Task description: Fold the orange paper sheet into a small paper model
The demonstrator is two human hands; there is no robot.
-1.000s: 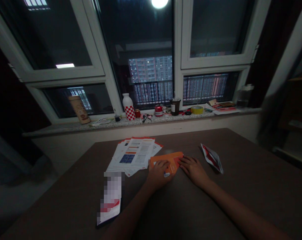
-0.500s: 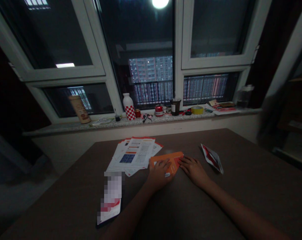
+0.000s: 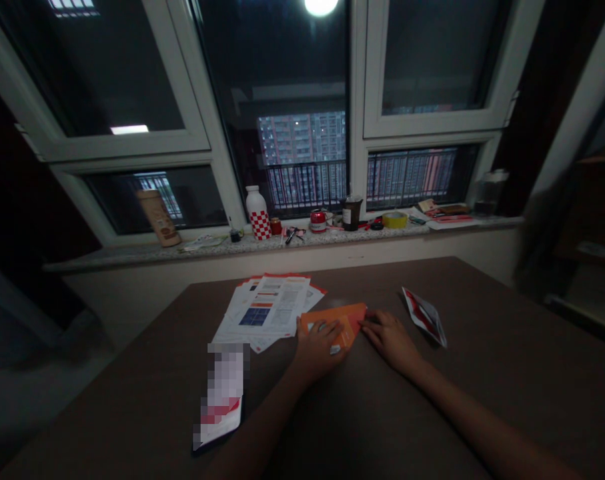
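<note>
Okay, status: orange sheet (image 3: 351,313) is mid-fold as far as I can judge, in the middle of the tabletop (image 3: 147,407), just right of the loose sheets (image 3: 276,305).

Done side: its lower-right edge runs on a slant to a pointed upper-right corner, and a redder patch shows near that corner. Reads to me as at least one fold in. Layer count not readable, too dark and partly covered.

Left hand (image 3: 320,349): grip spread flat across the sheet, fingers apart, thumb by the left edge. Looks like it's pinning rather than grasping. Right hand (image 3: 392,339): fingers bent, tips at the pointed right corner. Can't tell if that grip is pinching the paper or only pressing on it; thumb is mostly out of sight. My read: the crease at that corner is the step in hand, so the fold isn't closed out.

Left over: loose sheets lie fanned and overlapping, printed face up, top one flat with no crease I can make out. Untouched by either hand. Exact count unclear.

Also, a red-and-white folded paper (image 3: 425,317) lies apart, right of the right hand, creased and gaping a bit. Can't tell if it counts as finished. Phone (image 3: 225,393) lies left of the left forearm, display pixelated, unreadable.
</note>
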